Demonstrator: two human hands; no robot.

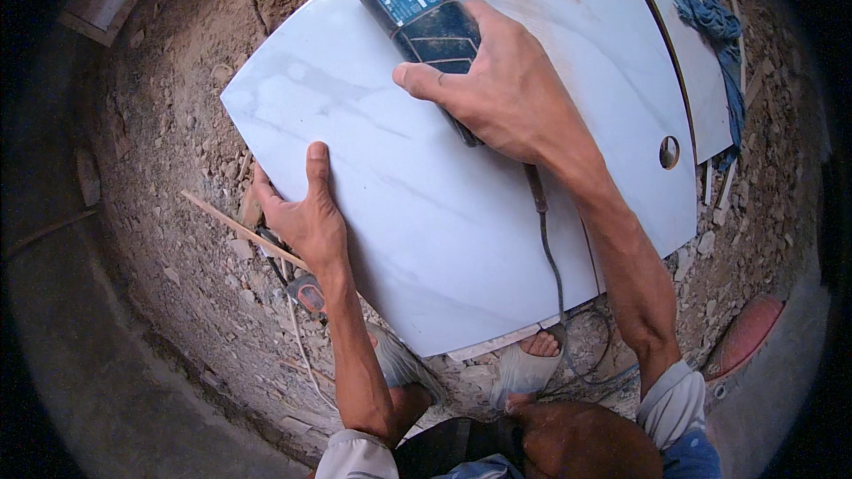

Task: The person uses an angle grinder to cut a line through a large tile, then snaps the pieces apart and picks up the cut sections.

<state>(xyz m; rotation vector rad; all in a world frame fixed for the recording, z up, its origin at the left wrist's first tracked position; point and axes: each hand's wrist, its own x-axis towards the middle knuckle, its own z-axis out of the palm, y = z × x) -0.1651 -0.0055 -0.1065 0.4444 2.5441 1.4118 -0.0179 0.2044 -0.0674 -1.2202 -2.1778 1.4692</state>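
Black power tool (437,35) — right grip (508,89) wrapped around it.

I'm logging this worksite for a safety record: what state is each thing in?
Right hand: closed around the power tool.
Power tool: held; running or not, unclear.
Left hand: thumb over the left tile, at its edge; grip unclear.
Left tile: marbled face up.
Right tile: holed, dusty near the top.
Cord: slack.
Blue cloth: crumpled.
Tape measure: lying on rubble; blade position unclear.
Sandals: worn.
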